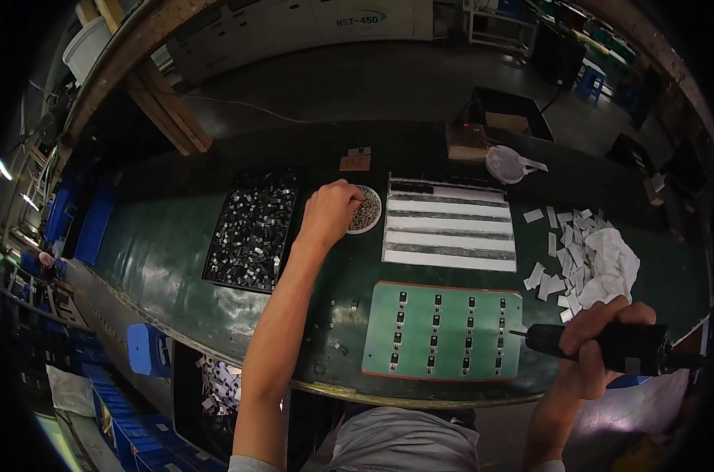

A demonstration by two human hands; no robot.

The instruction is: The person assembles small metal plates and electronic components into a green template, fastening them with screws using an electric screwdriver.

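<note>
My left hand reaches over a round white dish of small metal pieces that look like screws. Its fingers are drawn together at the pieces; whatever is between them is hidden. In my right hand is a black electric screwdriver, held level, with its thin bit pointing left to the edge of a green board. Rows of black three-legged components lie on this board. Left of my left hand stands a black tray heaped with similar black parts.
White strips lie in rows behind the green board. To the right are scattered small pale plates and a crumpled white cloth. A few loose components lie left of the board. A roll of tape and a box stand behind.
</note>
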